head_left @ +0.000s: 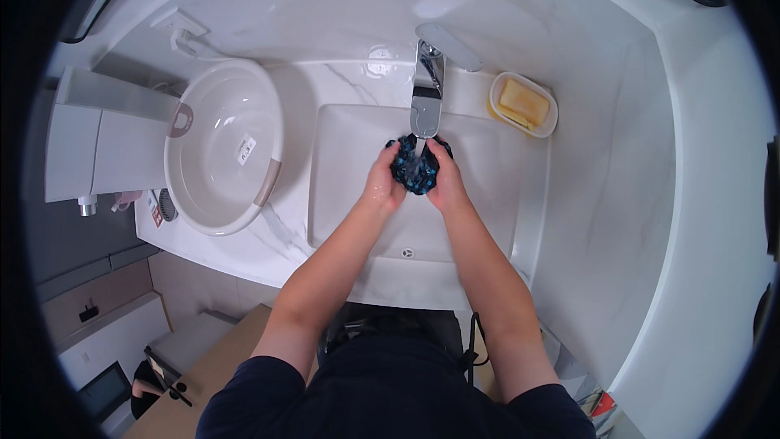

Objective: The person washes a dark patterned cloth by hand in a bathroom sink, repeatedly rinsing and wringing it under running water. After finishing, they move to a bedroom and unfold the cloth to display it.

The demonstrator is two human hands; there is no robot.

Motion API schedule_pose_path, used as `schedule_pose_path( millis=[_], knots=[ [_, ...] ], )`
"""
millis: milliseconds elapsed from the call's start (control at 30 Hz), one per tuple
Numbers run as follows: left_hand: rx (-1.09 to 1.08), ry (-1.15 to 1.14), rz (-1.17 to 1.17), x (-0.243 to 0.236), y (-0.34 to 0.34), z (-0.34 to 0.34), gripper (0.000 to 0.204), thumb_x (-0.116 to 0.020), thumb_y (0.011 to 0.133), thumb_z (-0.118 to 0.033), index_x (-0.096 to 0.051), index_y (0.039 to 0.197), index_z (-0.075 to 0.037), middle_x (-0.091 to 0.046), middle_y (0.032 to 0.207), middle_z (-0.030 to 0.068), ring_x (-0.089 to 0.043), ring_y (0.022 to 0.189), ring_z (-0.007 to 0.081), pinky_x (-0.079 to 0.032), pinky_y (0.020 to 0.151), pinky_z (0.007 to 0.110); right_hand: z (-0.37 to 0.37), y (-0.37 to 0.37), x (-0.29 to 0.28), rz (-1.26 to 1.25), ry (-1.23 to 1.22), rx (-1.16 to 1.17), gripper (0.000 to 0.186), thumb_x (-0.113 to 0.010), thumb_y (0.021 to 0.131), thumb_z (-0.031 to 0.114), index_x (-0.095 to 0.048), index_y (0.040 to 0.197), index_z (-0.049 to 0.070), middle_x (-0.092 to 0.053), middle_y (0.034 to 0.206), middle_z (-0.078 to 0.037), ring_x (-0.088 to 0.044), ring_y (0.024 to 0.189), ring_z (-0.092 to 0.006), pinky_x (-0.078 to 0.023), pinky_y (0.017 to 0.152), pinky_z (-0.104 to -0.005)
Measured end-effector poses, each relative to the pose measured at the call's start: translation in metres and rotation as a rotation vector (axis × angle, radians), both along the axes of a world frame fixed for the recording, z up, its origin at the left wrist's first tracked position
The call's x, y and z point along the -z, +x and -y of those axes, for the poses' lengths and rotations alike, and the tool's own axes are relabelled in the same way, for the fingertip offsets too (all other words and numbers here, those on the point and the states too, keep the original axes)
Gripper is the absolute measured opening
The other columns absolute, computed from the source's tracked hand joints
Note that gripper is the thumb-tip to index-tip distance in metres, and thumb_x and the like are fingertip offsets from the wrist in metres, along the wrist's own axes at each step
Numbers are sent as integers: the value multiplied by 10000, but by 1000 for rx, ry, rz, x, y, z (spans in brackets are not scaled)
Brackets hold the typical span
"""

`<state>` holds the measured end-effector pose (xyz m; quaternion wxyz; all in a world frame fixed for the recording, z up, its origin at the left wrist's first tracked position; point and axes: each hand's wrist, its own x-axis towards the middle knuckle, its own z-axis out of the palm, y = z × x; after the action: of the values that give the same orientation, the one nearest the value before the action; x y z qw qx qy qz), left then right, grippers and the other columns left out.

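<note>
Under the chrome faucet (426, 102), a bunched dark cloth (415, 171) with bright blue patches is held between both hands. Water runs from the spout onto its middle. My left hand (383, 177) grips the cloth's left side, its fingers curled around and partly hidden. On the opposite side, my right hand (445, 175) closes on the cloth, thumb along the upper edge. Wet drops show on the left wrist. Both hands are over the white rectangular sink (349, 211), above its base.
Left of the sink stands a large white basin (223, 179) with grey-brown grips. A yellow soap bar (524, 103) lies in a white dish (550, 120) at the back right corner. A white box-shaped appliance (122, 150) is at the far left, and a plug (185, 39) sits in the wall.
</note>
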<state>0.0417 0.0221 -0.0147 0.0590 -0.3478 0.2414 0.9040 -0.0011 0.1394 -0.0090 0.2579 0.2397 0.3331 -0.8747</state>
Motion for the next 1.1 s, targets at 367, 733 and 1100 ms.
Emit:
schedule_pose_path(
  millis=[367, 733, 1100],
  knots=[
    [311, 349, 136, -14, 8, 42, 458, -646, 920, -494, -691, 1188, -125, -709, 1208, 103, -678, 1111, 285, -524, 1002, 457, -6, 1, -27, -220, 90, -200, 345, -688, 879, 100, -613, 1213, 54, -658, 1057, -49, -653, 952, -163, -540, 853, -329],
    [616, 561, -181, 4, -14, 32, 598, -520, 958, -590, -635, 1331, -137, -664, 1315, 121, -649, 1192, 320, -505, 1046, 515, -15, -2, -36, -118, 12, -24, 308, -722, 886, 162, -622, 1152, 41, -670, 997, -79, -665, 934, -210, -562, 813, -353],
    [842, 257, -154, 2, -31, 28, 619, -659, 940, -519, -548, 1387, -105, -637, 1313, 183, -644, 1152, 408, -511, 967, 666, -24, -5, -24, -721, 1104, -50, 473, -726, 936, 373, -575, 1199, 10, -679, 1077, -159, -658, 997, -305, -505, 912, -379]
  ],
)
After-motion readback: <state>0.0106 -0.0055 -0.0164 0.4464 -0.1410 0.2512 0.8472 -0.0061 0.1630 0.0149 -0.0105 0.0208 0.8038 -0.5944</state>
